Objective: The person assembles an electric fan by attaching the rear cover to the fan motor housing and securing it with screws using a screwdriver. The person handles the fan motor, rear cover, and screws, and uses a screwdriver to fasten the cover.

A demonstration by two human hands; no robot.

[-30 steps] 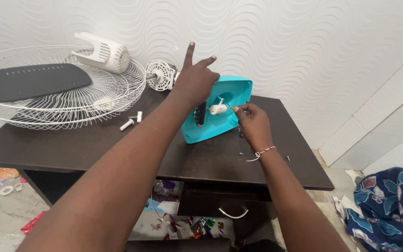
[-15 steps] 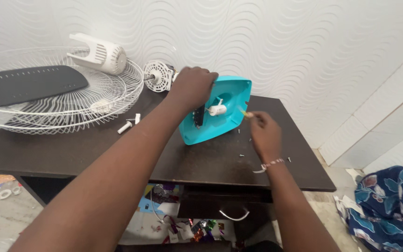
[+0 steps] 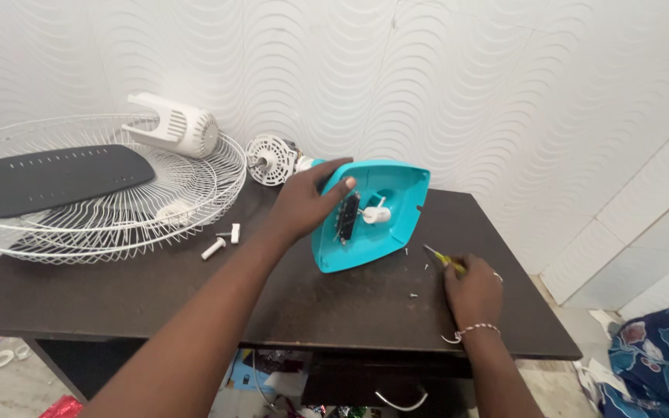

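**A:** ok what's on the bench here? That teal thing looks like moulded plastic.

**B:** yep, teal fan base (image 3: 377,224), smooth glossy shell, rounded diamond shape, tipped up on its edge near the middle of the dark wood-grain surface (image 3: 118,279). The hollow underside faces the camera, with a dark switch block and a small white cylinder part (image 3: 378,214) inside.

**A:** and the hands?

**B:** left hand (image 3: 307,203) is wrapped over the base's left rim, grip closed on it, thumb lying across the teal edge. Right hand (image 3: 474,290) rests on the surface at the right, well apart from the base, fingers curled shut around a thin yellow-handled screwdriver (image 3: 443,259), tip pointing far-left. Thread bracelet on that wrist.

**A:** loose bits?

**B:** few tiny screws (image 3: 413,295) on the surface between base and right hand. Far left there's a white wire grille (image 3: 118,209), round and domed, with a flat matte black blade (image 3: 56,176) lying in it, plus a ribbed white motor cover (image 3: 176,128) and a small white peg (image 3: 213,248).
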